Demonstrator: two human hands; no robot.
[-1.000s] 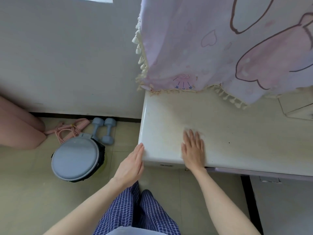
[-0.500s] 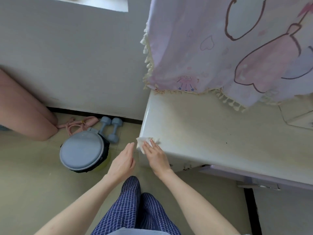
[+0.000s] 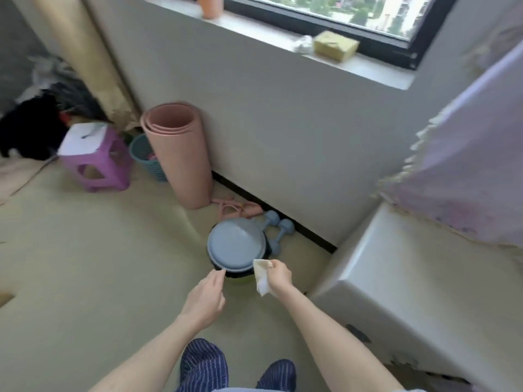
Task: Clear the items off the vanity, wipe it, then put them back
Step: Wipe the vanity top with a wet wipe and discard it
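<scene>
While the right hand [image 3: 278, 275] pinches a crumpled wipe [image 3: 261, 275] in its grip, the left hand [image 3: 205, 299] hangs loose, holding nothing.
Both hover over the lidded bin [image 3: 236, 244] on the floor; the white tabletop [image 3: 418, 281] lies off to the right, under a fringed cloth [image 3: 467, 171].

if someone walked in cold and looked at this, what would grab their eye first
Probably the right hand pinching a crumpled white wipe above the lidded grey bin on the floor, with the left hand reaching open toward the bin's near rim. Next, the rolled pink mat standing on end against the wall, with a purple stool to its left. At right, the white vanity top lies bare under a fringed lilac curtain.
</scene>
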